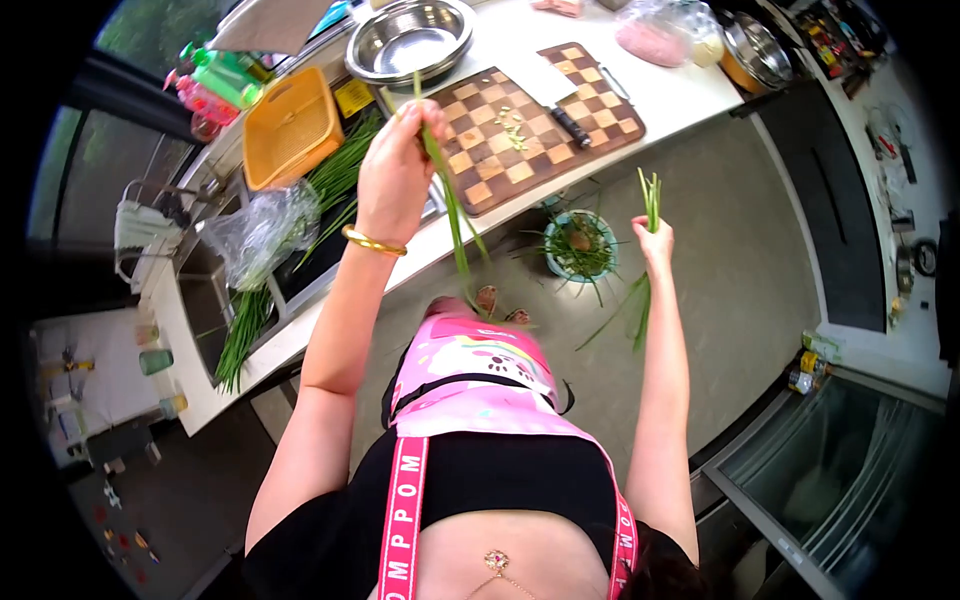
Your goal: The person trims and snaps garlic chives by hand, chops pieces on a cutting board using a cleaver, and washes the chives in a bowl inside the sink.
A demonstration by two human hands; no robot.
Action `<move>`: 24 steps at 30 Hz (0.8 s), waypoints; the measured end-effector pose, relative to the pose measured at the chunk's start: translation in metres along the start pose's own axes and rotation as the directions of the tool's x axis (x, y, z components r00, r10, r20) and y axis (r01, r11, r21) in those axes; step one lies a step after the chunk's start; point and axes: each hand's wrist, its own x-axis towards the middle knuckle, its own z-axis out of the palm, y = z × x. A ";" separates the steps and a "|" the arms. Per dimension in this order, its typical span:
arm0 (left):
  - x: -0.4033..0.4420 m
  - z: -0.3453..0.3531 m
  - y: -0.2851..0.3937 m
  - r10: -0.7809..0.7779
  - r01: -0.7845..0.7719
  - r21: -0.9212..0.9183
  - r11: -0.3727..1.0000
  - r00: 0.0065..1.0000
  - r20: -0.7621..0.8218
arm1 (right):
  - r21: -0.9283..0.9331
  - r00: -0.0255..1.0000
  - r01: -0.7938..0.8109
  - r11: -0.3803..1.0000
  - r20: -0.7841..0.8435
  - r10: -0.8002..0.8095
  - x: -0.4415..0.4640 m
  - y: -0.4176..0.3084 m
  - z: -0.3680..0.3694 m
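My left hand (pixel 395 165), with a gold bangle at the wrist, pinches a few long garlic chives (pixel 452 205) that hang down over the counter edge. Out to the right, my right hand (pixel 655 240) is closed around a small bunch of garlic chives (pixel 652 195); their pale ends point up and the leaves droop below. Beneath and between the hands, a light-blue bin (pixel 582 268) on the floor has green scraps in it. More garlic chives (pixel 245 330) lie across the sink, partly under a clear plastic bag (pixel 262 235).
A checkered cutting board (pixel 475 150) on the counter bears a cleaver (pixel 545 85) and chopped pale bits (pixel 513 130). Behind stand a steel bowl (pixel 410 45) and an orange basket (pixel 292 128). Bagged pink meat (pixel 655 38) sits at the counter's far right.
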 end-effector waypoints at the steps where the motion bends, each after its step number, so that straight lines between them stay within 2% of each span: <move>1: -0.001 0.002 -0.005 0.033 -0.033 0.018 0.999 0.999 0.037 | 0.066 0.994 -0.101 0.993 0.046 0.098 0.000 -0.007 -0.005; 2: 0.002 0.011 -0.015 0.060 -0.062 0.019 0.998 0.993 0.097 | 0.330 0.982 -0.169 0.929 0.139 0.129 -0.011 -0.031 -0.021; 3: 0.000 0.023 -0.022 0.070 -0.071 0.002 0.998 0.992 0.106 | 0.414 0.971 -0.216 0.884 0.188 0.148 -0.021 -0.059 -0.034; 4: -0.006 0.026 -0.024 0.070 -0.071 0.001 0.997 0.992 0.106 | 0.405 0.971 -0.217 0.888 0.187 0.152 -0.023 -0.066 -0.035; 6: -0.006 0.045 -0.034 -0.150 0.116 0.305 0.945 0.984 0.092 | 0.593 0.958 -0.192 0.782 0.287 0.017 -0.046 -0.118 -0.066; 7: -0.005 0.042 -0.038 -0.134 0.111 0.211 0.971 0.986 0.100 | 0.615 0.955 -0.179 0.768 0.297 -0.016 -0.055 -0.136 -0.068; 8: 0.004 0.054 -0.066 0.066 -0.282 0.647 0.708 0.939 0.338 | 0.643 0.959 -0.150 0.751 0.280 -0.048 -0.061 -0.151 -0.076; 9: -0.003 0.077 -0.061 0.006 -0.272 0.608 0.746 0.915 0.403 | 0.616 0.962 -0.120 0.778 0.267 -0.064 -0.068 -0.164 -0.079; 10: -0.001 0.077 -0.067 0.014 -0.252 0.594 0.764 0.927 0.374 | 0.656 0.955 -0.150 0.740 0.288 -0.062 -0.069 -0.167 -0.081; 11: 0.000 0.101 -0.080 -0.003 -0.299 0.571 0.765 0.885 0.466 | 0.616 0.963 -0.107 0.780 0.259 -0.072 -0.077 -0.176 -0.080; 12: -0.001 0.114 -0.079 0.007 -0.339 0.626 0.702 0.883 0.470 | 0.572 0.968 -0.071 0.817 0.236 -0.081 -0.086 -0.192 -0.081; 16: 0.000 0.129 -0.081 0.003 -0.313 0.602 0.735 0.889 0.459 | 0.572 0.947 -0.038 0.819 0.281 -0.153 -0.100 -0.207 -0.085; 17: 0.001 0.129 -0.078 -0.087 -0.210 0.590 0.780 0.896 0.435 | 0.566 0.947 -0.032 0.824 0.281 -0.157 -0.100 -0.204 -0.086; 18: 0.001 0.130 -0.078 -0.174 -0.102 0.573 0.813 0.897 0.406 | 0.701 0.913 -0.094 0.707 0.345 -0.220 -0.099 -0.196 -0.087; 19: 0.004 0.127 -0.087 -0.138 -0.107 0.509 0.854 0.897 0.421 | 0.803 0.868 -0.169 0.572 0.396 -0.300 -0.098 -0.192 -0.088; 22: 0.007 0.124 -0.091 -0.086 -0.127 0.437 0.890 0.896 0.435 | 0.865 0.900 -0.112 0.489 0.297 -0.319 -0.103 -0.200 -0.091; 23: 0.008 0.121 -0.096 -0.033 -0.150 0.392 0.908 0.906 0.422 | 0.872 0.934 -0.131 0.472 0.269 -0.237 -0.108 -0.209 -0.092; 24: 0.008 0.120 -0.092 -0.035 -0.150 0.395 0.907 0.905 0.425 | 0.873 0.935 -0.131 0.469 0.266 -0.236 -0.108 -0.210 -0.093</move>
